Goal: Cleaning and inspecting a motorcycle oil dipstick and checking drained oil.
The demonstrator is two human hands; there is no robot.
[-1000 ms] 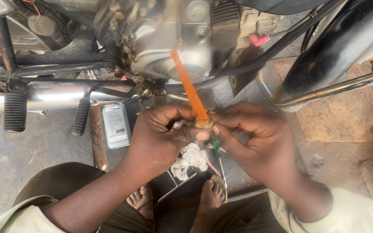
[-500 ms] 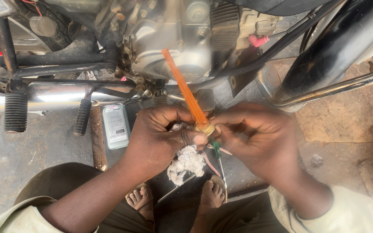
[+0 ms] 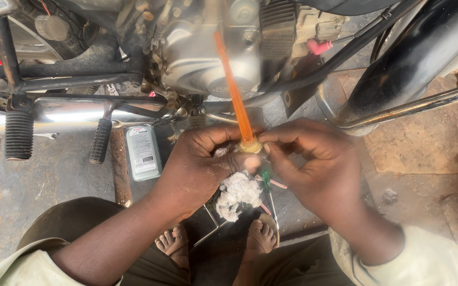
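Both of my hands meet below the motorcycle engine (image 3: 208, 53), working one small assembly. My left hand (image 3: 200, 164) is clenched around a wad of white fluffy cloth (image 3: 235, 191), thumb pressed toward a small brass-coloured fitting (image 3: 250, 145); my right hand (image 3: 314, 164) pinches that same fitting between thumb and forefinger. An orange tube (image 3: 232, 87), thin, smooth and translucent, rises from the fitting and leans up across the engine casing. As I judge it, the tube is seated in the fitting and the joint is being wiped or tightened; nothing is yet connected to the engine. Textures: ribbed cast-metal casing, dull grey; polished chrome exhaust pipe (image 3: 75, 114); ridged black rubber footpeg (image 3: 18, 135). A flat, pale rectangular bottle (image 3: 143, 152) lies on the stained concrete floor (image 3: 420, 143). A green-handled tool (image 3: 266, 182) sits beneath my hands, above my bare feet (image 3: 261, 235).
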